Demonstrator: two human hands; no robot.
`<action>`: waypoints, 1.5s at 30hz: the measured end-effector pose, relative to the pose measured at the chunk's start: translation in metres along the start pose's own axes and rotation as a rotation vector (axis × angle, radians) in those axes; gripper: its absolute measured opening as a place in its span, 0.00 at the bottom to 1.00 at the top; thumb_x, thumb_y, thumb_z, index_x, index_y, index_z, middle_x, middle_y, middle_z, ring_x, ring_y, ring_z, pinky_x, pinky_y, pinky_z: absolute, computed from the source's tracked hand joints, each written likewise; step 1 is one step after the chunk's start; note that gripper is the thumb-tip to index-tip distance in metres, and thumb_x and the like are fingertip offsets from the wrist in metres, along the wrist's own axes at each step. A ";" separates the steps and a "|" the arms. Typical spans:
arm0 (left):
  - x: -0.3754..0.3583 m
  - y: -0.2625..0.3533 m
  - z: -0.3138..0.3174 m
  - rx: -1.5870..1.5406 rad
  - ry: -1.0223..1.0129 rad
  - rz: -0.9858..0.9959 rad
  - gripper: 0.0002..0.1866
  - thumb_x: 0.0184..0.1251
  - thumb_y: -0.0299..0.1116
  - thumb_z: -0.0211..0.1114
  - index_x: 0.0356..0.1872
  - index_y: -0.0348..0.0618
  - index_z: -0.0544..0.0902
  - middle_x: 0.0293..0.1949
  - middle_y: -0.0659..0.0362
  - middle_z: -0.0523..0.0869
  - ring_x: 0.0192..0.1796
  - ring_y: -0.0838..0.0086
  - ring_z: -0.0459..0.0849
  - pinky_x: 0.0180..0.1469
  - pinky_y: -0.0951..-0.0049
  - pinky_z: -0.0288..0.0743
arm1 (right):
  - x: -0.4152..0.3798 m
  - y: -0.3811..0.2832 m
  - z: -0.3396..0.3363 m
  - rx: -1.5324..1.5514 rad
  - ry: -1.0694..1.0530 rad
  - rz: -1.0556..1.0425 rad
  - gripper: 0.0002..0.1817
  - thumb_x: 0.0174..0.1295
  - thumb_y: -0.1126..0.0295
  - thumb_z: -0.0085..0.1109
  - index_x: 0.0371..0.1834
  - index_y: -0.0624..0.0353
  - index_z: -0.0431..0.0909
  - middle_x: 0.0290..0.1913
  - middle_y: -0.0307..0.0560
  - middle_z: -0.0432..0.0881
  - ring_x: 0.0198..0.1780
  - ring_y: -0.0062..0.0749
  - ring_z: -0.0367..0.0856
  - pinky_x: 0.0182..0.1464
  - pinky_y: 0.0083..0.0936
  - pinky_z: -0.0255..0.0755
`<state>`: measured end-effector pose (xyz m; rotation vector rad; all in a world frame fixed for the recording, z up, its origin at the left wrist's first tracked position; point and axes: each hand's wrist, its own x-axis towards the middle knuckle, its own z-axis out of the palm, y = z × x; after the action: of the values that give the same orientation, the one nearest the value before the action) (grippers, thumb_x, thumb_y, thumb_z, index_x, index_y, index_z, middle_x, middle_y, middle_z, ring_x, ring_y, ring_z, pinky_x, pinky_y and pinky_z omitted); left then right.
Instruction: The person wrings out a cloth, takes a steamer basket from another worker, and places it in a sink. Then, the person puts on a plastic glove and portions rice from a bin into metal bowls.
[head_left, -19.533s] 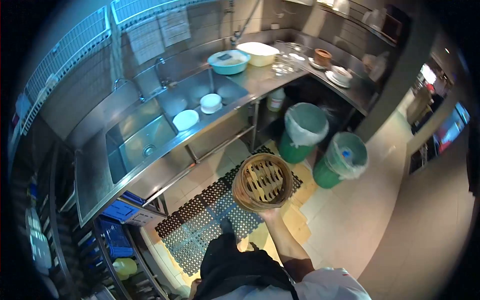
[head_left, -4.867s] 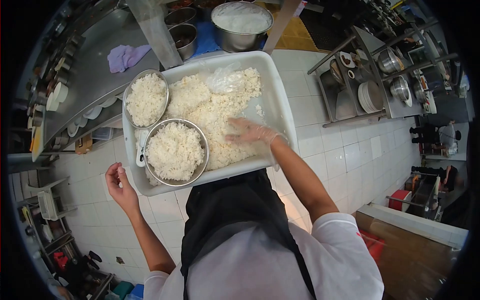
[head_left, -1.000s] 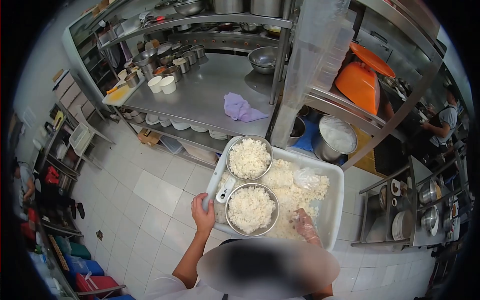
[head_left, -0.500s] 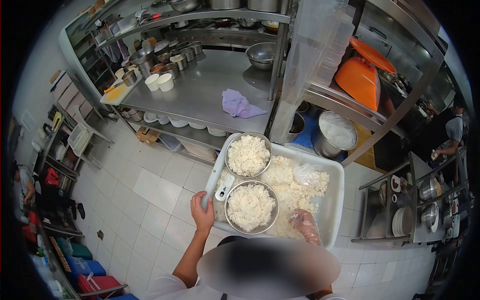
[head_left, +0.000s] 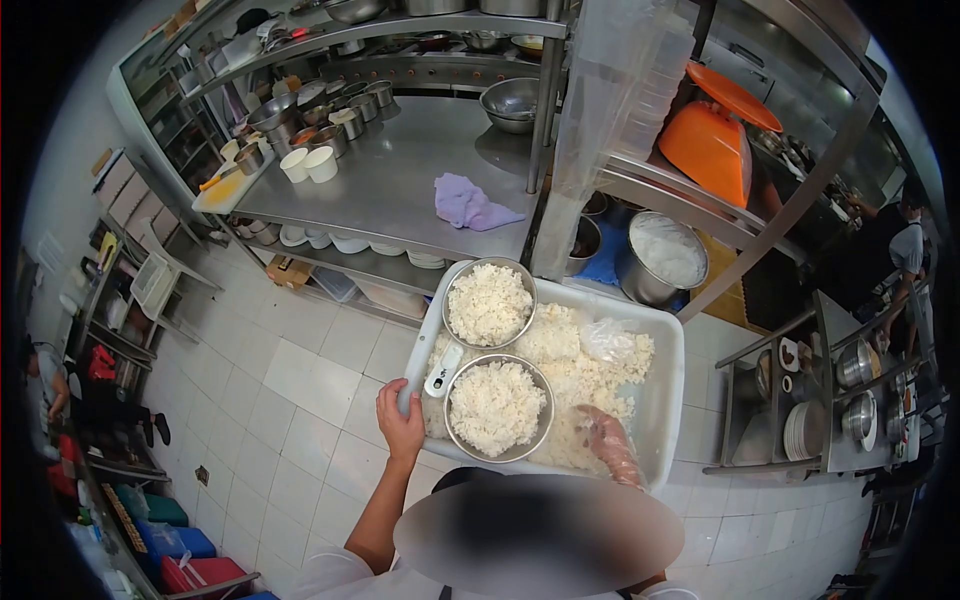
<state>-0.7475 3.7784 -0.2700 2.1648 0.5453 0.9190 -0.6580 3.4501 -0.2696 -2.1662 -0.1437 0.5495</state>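
A large white plastic tub (head_left: 672, 400) stands in front of me with loose cooked rice (head_left: 577, 375) inside. Two round metal bowls heaped with rice sit over its left part: a far bowl (head_left: 533, 318) and a near bowl (head_left: 549, 425). Beside them, under the bowls' left edges, shows a small white device with a dark display (head_left: 442, 372). My left hand (head_left: 402, 425) grips the tub's left rim. Wearing a clear plastic glove, my right hand (head_left: 612, 447) reaches into the rice right of the near bowl, its fingers stretched out and touching the grains.
A clear plastic bag (head_left: 610, 340) lies on the rice. Beyond the tub is a steel table (head_left: 400, 180) with a purple cloth (head_left: 470, 203) and white cups (head_left: 320, 163). An orange scale (head_left: 707, 150) and a metal pot (head_left: 665, 255) stand right. A person (head_left: 905, 245) works far right.
My right hand has shifted slightly within the rice and its fingers look straighter. My left hand stays on the rim. The view has moved a little.
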 end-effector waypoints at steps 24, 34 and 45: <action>0.000 0.003 -0.001 -0.001 -0.010 -0.018 0.12 0.54 0.27 0.56 0.40 0.37 0.72 0.40 0.51 0.76 0.45 0.58 0.72 0.49 0.64 0.64 | -0.005 0.008 0.008 -0.118 0.304 -0.149 0.11 0.48 0.82 0.50 0.34 0.62 0.79 0.26 0.48 0.80 0.29 0.28 0.78 0.33 0.20 0.70; 0.000 0.001 -0.001 -0.005 -0.002 -0.008 0.12 0.53 0.27 0.57 0.40 0.37 0.73 0.40 0.51 0.76 0.45 0.59 0.72 0.49 0.65 0.64 | 0.002 0.014 0.010 -0.115 0.249 -0.099 0.06 0.50 0.73 0.56 0.31 0.60 0.79 0.25 0.51 0.80 0.27 0.38 0.79 0.33 0.28 0.71; 0.000 0.000 -0.001 0.005 -0.008 -0.023 0.12 0.53 0.26 0.57 0.40 0.37 0.73 0.40 0.52 0.76 0.46 0.59 0.72 0.50 0.65 0.63 | -0.002 0.011 0.009 -0.118 0.242 -0.178 0.16 0.51 0.77 0.50 0.46 0.62 0.75 0.38 0.53 0.80 0.39 0.33 0.78 0.42 0.26 0.71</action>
<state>-0.7482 3.7785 -0.2702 2.1617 0.5677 0.8975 -0.6643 3.4498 -0.2822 -2.2873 -0.2385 0.1798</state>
